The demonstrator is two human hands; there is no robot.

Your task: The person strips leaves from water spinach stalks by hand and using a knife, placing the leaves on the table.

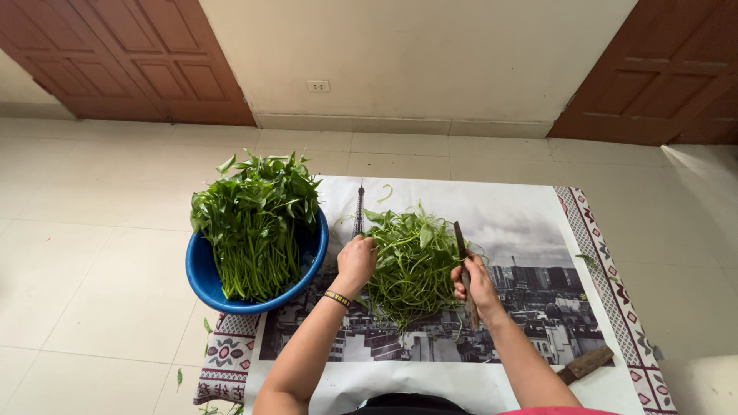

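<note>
Green shredded stems (411, 269) lie between the left hand (355, 261), seemingly pinching them, and the right hand (477, 283), clenched round a knife (464, 270).

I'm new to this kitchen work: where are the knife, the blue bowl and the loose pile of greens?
knife (460, 240), head view, on the blade.
blue bowl (201, 278), head view, on its left wall.
pile of greens (411, 269), head view, on its middle.

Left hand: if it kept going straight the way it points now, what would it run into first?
The left hand already touches the loose heap of green stalks on the printed mat. Pushing on, it would likely go deeper into that heap, though depth is hard to judge.
</note>
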